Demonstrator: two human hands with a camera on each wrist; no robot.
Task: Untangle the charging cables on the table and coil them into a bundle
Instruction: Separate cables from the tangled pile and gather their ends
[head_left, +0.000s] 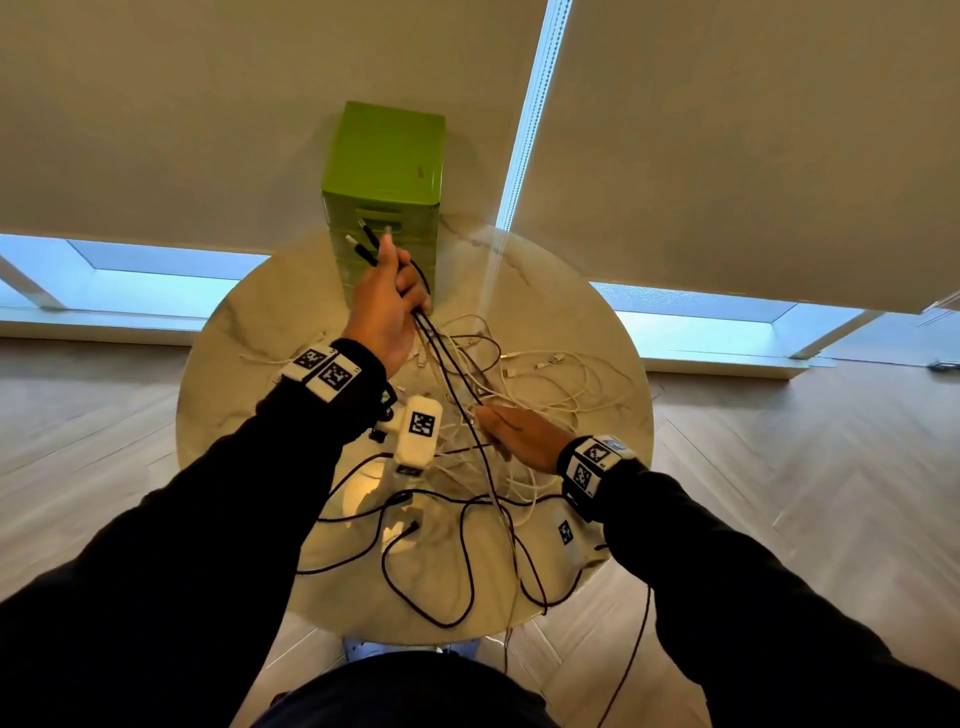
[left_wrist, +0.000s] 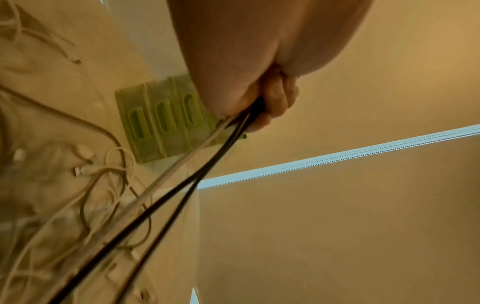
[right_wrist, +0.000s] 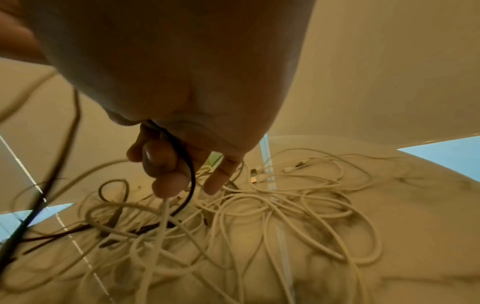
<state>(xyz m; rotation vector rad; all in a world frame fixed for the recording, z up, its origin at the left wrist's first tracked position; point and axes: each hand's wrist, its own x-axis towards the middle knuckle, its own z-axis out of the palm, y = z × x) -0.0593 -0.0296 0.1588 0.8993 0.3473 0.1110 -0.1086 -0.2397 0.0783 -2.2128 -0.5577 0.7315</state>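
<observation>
On the round, pale marble-patterned tabletop (head_left: 249, 332), a green plastic drawer unit (head_left: 387, 171) stands at the far edge, and everything else lies on the person's side of it. The left hand (head_left: 387, 306) is raised just in front of the drawer unit with its fingers clenched round a bunch of dark braided charging cables (head_left: 452, 374); their plug ends stick up past the knuckles against the green drawers, and the strands run taut from the fist down and away from the unit toward the pile. The left wrist view shows the same fist (left_wrist: 270, 102) with two black strands and one pale strand leaving it. The right hand (head_left: 519, 436) is lower and nearer the person, over the tangle of white charging cables (head_left: 566, 384) spread across the tabletop on the near side of the drawer unit. In the right wrist view its thumb and forefinger (right_wrist: 166, 164) pinch a thin dark cable and a white one, while the other fingers point down at the heap. More dark cable loops (head_left: 441, 571) sprawl farthest from the drawer unit, at the near rim, one strand hanging over the edge.
</observation>
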